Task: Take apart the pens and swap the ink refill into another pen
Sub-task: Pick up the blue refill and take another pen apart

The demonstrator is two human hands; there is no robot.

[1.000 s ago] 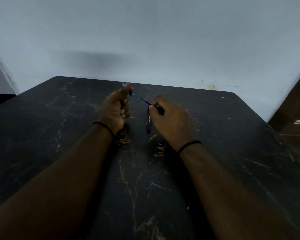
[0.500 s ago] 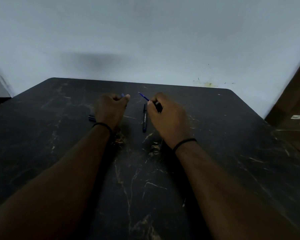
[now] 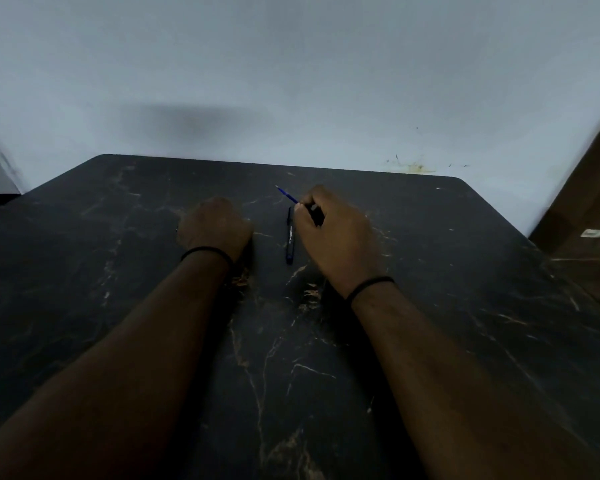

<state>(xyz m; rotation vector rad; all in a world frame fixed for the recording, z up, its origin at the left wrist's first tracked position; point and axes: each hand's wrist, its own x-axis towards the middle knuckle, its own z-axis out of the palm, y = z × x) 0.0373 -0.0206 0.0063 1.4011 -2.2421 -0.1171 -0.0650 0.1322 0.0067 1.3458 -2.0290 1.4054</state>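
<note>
Blue ink refill (image 3: 287, 194) pinched in right hand (image 3: 336, 237), tip angled up-left; left hand (image 3: 215, 226) knuckles-up, grip untellable.

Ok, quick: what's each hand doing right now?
Left hand: fist on the table, contents hidden.
Right hand: pinching the blue refill.

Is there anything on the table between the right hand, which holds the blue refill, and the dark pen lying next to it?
Nothing visible does. The right hand pinches the blue refill, and the dark pen lies on the table just left of its fingers, with only bare tabletop between them.
</note>
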